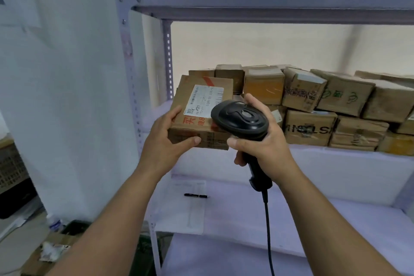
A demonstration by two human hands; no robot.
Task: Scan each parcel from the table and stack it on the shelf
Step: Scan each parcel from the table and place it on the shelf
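Before the shelf (336,163), left fingers (175,113) clasp the parcel (197,87); right fingers (252,102) grip the scanner (242,118).

Soft even daylight, pale washed-out walls, faint shadows, overall slight blur, wide-angle bending at edges

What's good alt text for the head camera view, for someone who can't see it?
A person's left hand holds a labelled cardboard parcel while the right hand grips a black corded barcode scanner next to it. Behind, a metal shelf carries stacked cardboard boxes; a pen lies on the white surface below.
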